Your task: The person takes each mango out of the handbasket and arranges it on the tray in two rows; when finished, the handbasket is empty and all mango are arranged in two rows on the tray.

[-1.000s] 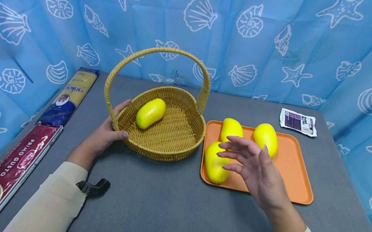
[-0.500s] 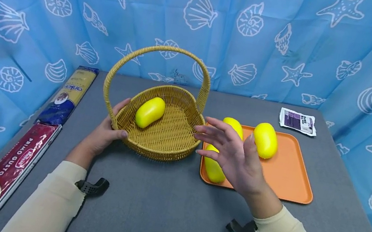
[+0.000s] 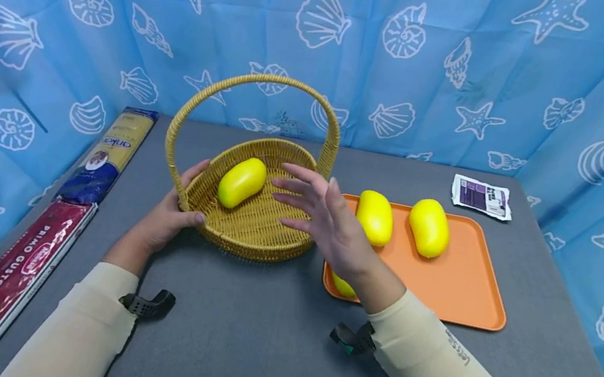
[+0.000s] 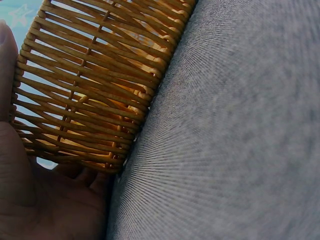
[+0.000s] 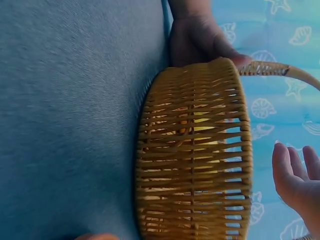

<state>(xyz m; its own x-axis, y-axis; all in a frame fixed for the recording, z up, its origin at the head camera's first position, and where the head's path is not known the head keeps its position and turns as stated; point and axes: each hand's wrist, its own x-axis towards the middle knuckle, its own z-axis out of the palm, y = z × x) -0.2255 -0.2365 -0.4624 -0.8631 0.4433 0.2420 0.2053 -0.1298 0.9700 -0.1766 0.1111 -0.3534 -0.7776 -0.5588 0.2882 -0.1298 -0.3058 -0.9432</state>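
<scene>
A woven basket [image 3: 261, 250] with a tall arched handle stands on the table, one yellow mango [image 3: 242, 183] lying inside at its left. My left hand [image 3: 168, 222] holds the basket's left side, thumb at the front of the rim and fingers around the outside; the left wrist view shows the palm against the wicker wall [image 4: 90, 90]. Over the basket's right part hovers my right hand [image 3: 331, 227], fingers spread and holding nothing. Beyond it, two mangoes [image 3: 429, 228] rest on an orange tray [image 3: 454, 289], and a third mango [image 3: 344, 285] is mostly hidden behind the right wrist.
Two pasta packets, one red [image 3: 14, 272] and one blue and gold [image 3: 110, 155], lie along the left table edge. A small white and purple sachet [image 3: 481, 197] sits behind the tray. A blue shell-patterned curtain [image 3: 328, 38] surrounds the table at the back and sides.
My right hand has moved left, from above the tray to above the basket's right part, its fingers staying spread. My left hand and the basket keep their place.
</scene>
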